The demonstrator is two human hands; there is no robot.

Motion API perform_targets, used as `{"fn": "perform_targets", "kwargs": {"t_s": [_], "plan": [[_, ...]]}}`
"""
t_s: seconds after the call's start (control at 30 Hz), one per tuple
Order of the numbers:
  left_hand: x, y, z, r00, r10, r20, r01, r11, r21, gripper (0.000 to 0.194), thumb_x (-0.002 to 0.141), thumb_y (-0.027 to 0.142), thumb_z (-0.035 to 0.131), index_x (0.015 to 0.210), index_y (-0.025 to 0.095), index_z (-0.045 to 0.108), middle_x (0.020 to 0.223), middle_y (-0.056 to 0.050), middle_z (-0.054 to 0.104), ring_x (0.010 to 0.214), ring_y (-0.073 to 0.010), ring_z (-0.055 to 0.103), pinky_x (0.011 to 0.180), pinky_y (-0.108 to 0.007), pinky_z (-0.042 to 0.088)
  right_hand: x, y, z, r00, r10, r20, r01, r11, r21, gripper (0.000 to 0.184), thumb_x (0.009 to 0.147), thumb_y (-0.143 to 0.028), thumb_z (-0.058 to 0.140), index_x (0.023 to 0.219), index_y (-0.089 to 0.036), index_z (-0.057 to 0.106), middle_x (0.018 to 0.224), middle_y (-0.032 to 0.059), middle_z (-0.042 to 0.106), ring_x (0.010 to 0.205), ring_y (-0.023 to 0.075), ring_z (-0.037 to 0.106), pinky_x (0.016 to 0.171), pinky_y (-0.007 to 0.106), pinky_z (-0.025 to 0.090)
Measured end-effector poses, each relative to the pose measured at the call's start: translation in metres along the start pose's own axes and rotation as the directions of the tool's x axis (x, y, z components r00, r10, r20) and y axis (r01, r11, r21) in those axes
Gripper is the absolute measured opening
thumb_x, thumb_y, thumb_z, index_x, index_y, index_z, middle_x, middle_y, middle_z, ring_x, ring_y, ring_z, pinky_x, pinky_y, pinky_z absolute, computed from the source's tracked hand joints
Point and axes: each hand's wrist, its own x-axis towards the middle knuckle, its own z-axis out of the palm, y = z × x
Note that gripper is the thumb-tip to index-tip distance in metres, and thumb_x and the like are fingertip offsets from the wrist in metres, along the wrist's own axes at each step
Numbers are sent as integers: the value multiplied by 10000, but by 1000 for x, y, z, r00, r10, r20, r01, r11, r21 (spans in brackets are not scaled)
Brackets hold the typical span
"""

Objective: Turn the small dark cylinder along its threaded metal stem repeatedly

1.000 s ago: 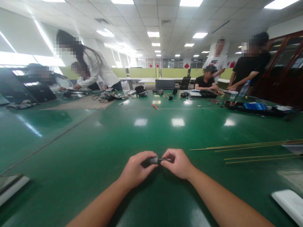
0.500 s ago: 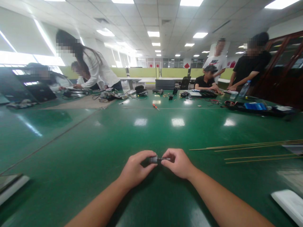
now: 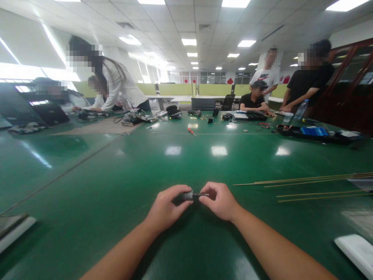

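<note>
My left hand (image 3: 167, 208) is closed around a small dark cylindrical part (image 3: 188, 195), holding it just above the green table (image 3: 122, 182). My right hand (image 3: 219, 201) pinches a thin dark threaded piece (image 3: 201, 194) that sticks out of that part to the right. Both hands meet at the middle of the view, close to the table's near edge. Most of the cylindrical part is hidden by my left fingers.
Several thin brass rods (image 3: 305, 181) lie to the right. A white object (image 3: 354, 251) sits at the lower right, a flat board (image 3: 13, 229) at the lower left. A red screwdriver (image 3: 191, 132), tools and cables lie farther back, where several people stand or sit.
The threaded piece showing between my hands has grown slightly shorter, and both hands have shifted a little upward. The person in white at the far left has leaned lower.
</note>
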Motion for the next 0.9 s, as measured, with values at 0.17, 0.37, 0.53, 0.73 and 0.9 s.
{"fn": "perform_targets", "kwargs": {"t_s": [0.17, 0.37, 0.53, 0.73, 0.9], "plan": [[0, 0, 0, 1000, 1, -15, -1, 1000, 7, 244, 822, 260, 731, 1063, 236, 697, 1015, -28, 757, 918, -187, 727, 872, -297, 588, 0, 0, 0, 1000, 2, -2, -2, 999, 32, 69, 747, -223, 685, 731, -164, 654, 616, -10, 606, 557, 126, 521, 532, 224, 382], [0, 1, 0, 999, -12, -30, 12, 1000, 5, 263, 821, 264, 739, 1078, 230, 698, 1039, -39, 754, 955, -199, 720, 910, -322, 581, 0, -3, -1, 1000, -17, -20, 17, 1000, 21, 75, 774, -231, 671, 739, -166, 657, 623, -10, 614, 571, 128, 535, 541, 224, 392], [0, 0, -1, 1000, -15, -22, 15, 1000, 2, 256, 824, 272, 733, 1073, 221, 699, 1037, -50, 755, 948, -207, 724, 910, -337, 586, 0, -5, -2, 999, -32, -28, 32, 999, 12, 75, 772, -225, 664, 725, -168, 647, 617, -9, 616, 566, 131, 533, 540, 226, 393], [0, -2, -2, 999, -5, -43, 5, 1000, 2, 261, 818, 275, 738, 1072, 224, 704, 1027, -52, 757, 943, -210, 727, 898, -337, 594, 1, -3, -2, 999, -33, -19, 33, 999, 12, 53, 764, -200, 668, 729, -174, 639, 636, -12, 621, 581, 134, 545, 555, 227, 407], [-1, -4, -2, 999, -9, -49, 9, 1000, 2, 273, 813, 267, 745, 1079, 225, 700, 1037, -48, 756, 951, -209, 724, 907, -339, 587, 1, 1, -1, 999, -47, -27, 46, 999, -5, 25, 766, -186, 674, 770, -176, 652, 680, -6, 635, 613, 136, 558, 590, 235, 429]]}}
